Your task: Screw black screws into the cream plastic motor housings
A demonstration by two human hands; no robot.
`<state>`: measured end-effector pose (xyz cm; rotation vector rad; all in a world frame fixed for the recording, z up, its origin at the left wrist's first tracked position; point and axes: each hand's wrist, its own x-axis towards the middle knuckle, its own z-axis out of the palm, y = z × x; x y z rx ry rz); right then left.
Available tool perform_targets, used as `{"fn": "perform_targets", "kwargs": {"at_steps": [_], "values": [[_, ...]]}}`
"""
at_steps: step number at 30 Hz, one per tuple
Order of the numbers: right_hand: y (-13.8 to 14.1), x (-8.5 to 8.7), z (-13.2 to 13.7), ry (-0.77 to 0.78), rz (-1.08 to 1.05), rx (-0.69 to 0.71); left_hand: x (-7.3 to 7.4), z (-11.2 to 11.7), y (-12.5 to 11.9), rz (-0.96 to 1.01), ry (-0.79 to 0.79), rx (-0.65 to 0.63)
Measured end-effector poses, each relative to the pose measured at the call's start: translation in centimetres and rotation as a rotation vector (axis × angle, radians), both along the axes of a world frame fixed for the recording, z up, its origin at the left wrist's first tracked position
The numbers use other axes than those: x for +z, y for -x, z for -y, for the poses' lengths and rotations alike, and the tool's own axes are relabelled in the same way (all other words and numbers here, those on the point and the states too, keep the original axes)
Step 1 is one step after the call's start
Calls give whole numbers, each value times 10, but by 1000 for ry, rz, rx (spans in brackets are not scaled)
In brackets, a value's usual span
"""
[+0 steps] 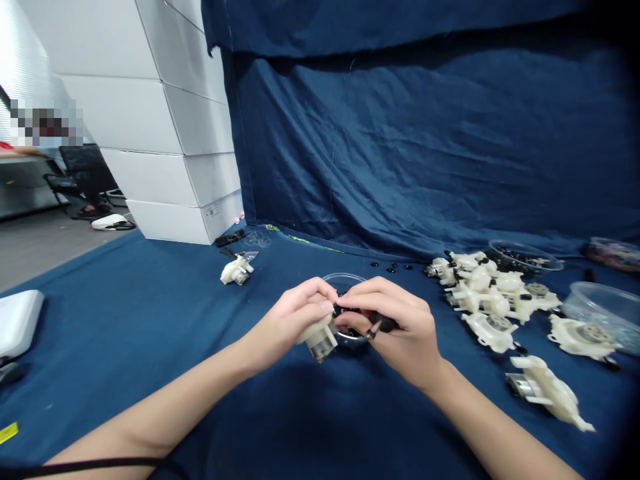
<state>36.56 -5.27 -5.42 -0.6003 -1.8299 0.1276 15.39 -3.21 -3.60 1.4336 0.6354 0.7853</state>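
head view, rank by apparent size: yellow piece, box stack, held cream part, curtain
1. Blue curtain
2. White box stack
3. Cream part in left hand, partly covered
4. Yellow piece, at picture edge

Table's [150,313] covered with a dark blue cloth and there's a fair bit sitting on it. White boxes [175,173] stacked at the back left, one cream plastic part [235,271] just in front, something yellow [9,433] near the left corner. Clear tub [345,275] mid-table, some loose black bits [391,270] behind it, then a messy heap of cream parts [477,287] over on the right.
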Motion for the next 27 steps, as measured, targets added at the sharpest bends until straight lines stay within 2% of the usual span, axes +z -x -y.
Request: {"fn": "perform_targets", "kwargs": {"at_steps": [7, 13, 21, 27], "values": [[1, -4, 1, -17, 39, -29, -7, 2, -3, -33, -67, 46], [1, -6, 0, -27, 47, -56, -5, 3, -4, -48, -7, 55], [-1, -8, -2, -22, 55, -10, -9, -1, -5, -10, 3, 50], [2, -7, -1, -20, 65, -25, -6, 3, -5, -18, 14, 72]]}}
